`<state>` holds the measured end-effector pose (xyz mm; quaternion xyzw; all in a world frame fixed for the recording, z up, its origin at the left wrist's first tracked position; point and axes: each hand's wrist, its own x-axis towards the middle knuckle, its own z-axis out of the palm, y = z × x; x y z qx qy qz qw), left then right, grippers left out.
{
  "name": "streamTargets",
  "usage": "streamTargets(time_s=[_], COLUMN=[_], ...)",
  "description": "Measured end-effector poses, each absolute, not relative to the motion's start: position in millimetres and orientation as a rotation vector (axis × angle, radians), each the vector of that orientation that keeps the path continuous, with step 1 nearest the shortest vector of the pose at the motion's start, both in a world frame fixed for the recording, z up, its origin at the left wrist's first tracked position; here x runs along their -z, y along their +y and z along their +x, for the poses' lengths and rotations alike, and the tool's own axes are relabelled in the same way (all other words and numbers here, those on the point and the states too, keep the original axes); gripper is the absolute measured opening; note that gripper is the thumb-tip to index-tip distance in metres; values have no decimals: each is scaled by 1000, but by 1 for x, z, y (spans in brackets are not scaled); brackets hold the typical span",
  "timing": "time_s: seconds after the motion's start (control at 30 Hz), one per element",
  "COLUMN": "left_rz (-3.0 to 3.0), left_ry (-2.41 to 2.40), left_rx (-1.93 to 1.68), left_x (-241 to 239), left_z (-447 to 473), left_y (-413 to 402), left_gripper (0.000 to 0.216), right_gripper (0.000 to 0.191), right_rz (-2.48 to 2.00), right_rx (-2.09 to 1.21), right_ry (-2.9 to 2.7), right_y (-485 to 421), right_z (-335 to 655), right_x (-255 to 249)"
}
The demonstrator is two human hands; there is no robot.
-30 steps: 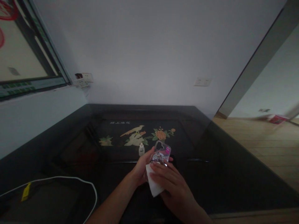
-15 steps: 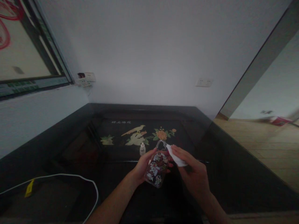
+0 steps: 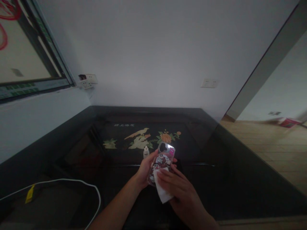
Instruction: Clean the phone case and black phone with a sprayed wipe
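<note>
A clear phone case printed with cartoon figures is held up in my left hand, whose fingers wrap behind it and show at its right edge. My right hand pinches a folded white tissue and presses it over the lower part of the case. The tissue hides some of the print there. Just beyond my left hand, a small clear bottle with a white cap stands upright on the black table.
A bird-and-flower picture decorates the tabletop. At the left lies a white cable with a yellow tag. Wall sockets sit above the table's far edge, and a window is at the left.
My right hand has moved the tissue from the case's upper right corner down to its lower part. The case has tilted, and its upper end now catches the light.
</note>
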<state>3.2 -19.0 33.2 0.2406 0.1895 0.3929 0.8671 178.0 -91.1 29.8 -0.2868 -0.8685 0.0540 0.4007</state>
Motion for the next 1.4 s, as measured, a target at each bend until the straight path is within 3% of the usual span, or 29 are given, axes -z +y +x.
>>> streamTargets(time_s=[0.27, 0.47, 0.63, 0.9, 1.07, 1.23, 1.4], left_rz=[543, 557, 608, 564, 583, 637, 863], left_ry=[372, 423, 372, 446, 394, 441, 620], left_rx=[-834, -793, -731, -785, -773, -807, -921], left_x=[-35, -30, -30, -28, -30, -32, -29], left_z=[4, 4, 6, 5, 5, 4, 3], left_y=[-21, -21, -24, -22, -21, -20, -19], left_gripper=[56, 51, 51, 45, 51, 48, 52], right_gripper=[50, 57, 48, 58, 60, 47, 53], right_rz=[-349, -660, -912, -834, -609, -324, -496], right_rx=[-317, -257, -109, -103, -272, -623, -687], right_ry=[-2433, -2136, -1841, -2019, -2247, -2496, -2281], right_y=[-113, -94, -59, -69, -106, -117, -111], right_z=[175, 196, 208, 194, 179, 187, 215], right_x=[-38, -59, -70, -37, -27, -38, -42])
